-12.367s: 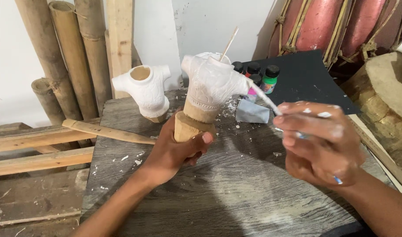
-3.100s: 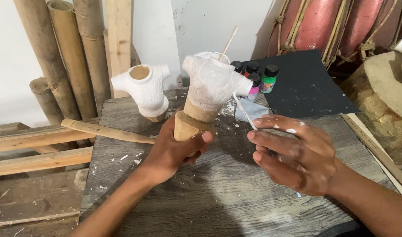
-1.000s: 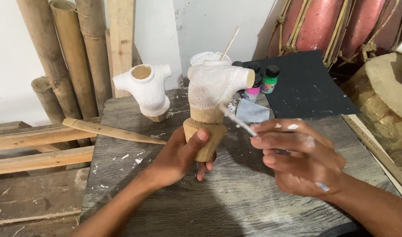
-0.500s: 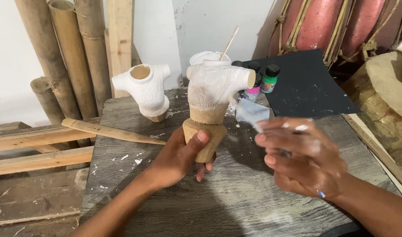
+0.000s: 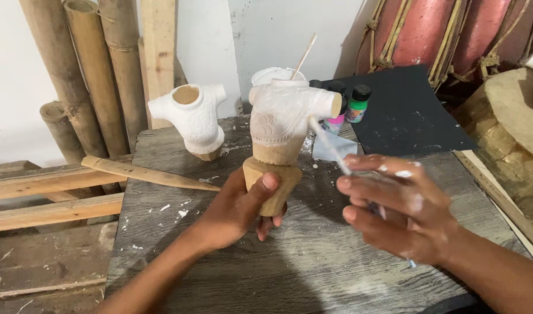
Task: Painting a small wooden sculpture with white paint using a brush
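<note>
Grey weathered wooden tabletop [image 5: 313,273] fills the lower frame. At center my left hand [image 5: 243,206] clenches the bare wood base of a white-painted carved wooden torso [image 5: 281,131], upright. Right hand [image 5: 397,206], paint-flecked, pinches a thin brush [image 5: 330,145] near it. Upper left: second white torso [image 5: 194,119], bamboo poles [image 5: 86,70]; paint bottles [image 5: 351,102] behind.

Two white torso carvings [image 5: 285,113] [image 5: 192,116] (one held), three paint bottles [image 5: 358,103].

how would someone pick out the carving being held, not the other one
On the grey wooden table, find the left hand gripping a bare wooden base. The held carving rises from it, unlike the white carving standing alone behind.
</note>
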